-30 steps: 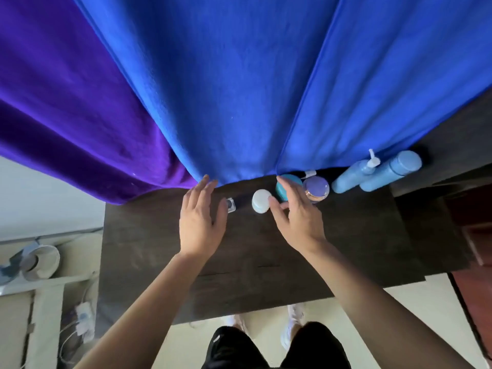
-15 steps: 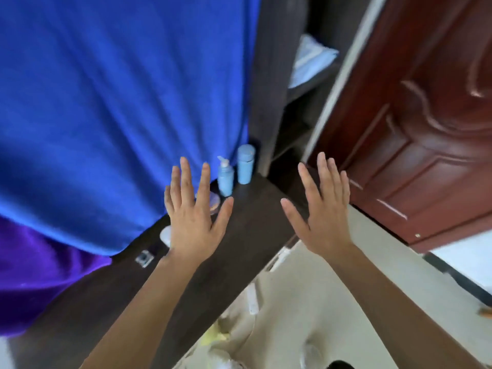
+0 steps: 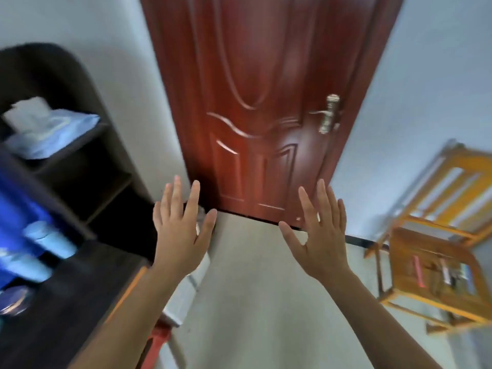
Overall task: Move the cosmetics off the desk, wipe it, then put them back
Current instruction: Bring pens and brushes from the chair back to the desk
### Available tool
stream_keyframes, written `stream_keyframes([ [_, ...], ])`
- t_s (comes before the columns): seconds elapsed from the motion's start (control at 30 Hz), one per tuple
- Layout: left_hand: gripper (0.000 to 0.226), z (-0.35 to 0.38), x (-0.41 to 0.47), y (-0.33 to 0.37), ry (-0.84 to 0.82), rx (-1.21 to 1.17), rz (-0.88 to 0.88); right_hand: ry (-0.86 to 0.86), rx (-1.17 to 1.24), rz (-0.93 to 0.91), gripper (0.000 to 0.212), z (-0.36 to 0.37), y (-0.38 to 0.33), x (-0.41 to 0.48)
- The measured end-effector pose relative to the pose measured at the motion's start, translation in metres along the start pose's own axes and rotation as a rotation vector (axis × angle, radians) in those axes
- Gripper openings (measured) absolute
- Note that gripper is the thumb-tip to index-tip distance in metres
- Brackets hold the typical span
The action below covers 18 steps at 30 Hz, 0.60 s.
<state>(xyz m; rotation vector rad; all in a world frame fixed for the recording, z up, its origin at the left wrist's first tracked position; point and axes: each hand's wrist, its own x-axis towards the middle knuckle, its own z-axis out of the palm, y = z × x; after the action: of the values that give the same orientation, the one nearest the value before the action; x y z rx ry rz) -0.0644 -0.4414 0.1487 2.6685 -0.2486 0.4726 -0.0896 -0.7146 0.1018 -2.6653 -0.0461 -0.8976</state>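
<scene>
View swung from table (image 3: 66, 302) to door (image 3: 266, 102); left hand (image 3: 181, 233), right hand (image 3: 319, 238) spread, empty, midair. I guess freed for fetching cloth; bottles (image 3: 50, 241) uncleared.

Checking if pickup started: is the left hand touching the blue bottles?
Apart. Head view: left hand open, dark desk showing between it and the blue bottles.

Both arms reach forward; the left hand (image 3: 181, 230) and the right hand (image 3: 319, 233) are flat, fingers spread (backs toward the camera), holding nothing.
</scene>
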Motion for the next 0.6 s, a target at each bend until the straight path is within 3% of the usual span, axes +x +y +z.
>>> stream_keyframes([
  [0.23,0.068,0.109,0.046,0.198,-0.099,-0.137,0.257,0.047,-0.109,0.181,0.076,-0.093,0.193,-0.007],
  [0.6,0.070,0.275,0.151,0.374,-0.311,-0.229,0.517,0.031,-0.261,0.496,0.079,-0.120,0.377,0.005],
])
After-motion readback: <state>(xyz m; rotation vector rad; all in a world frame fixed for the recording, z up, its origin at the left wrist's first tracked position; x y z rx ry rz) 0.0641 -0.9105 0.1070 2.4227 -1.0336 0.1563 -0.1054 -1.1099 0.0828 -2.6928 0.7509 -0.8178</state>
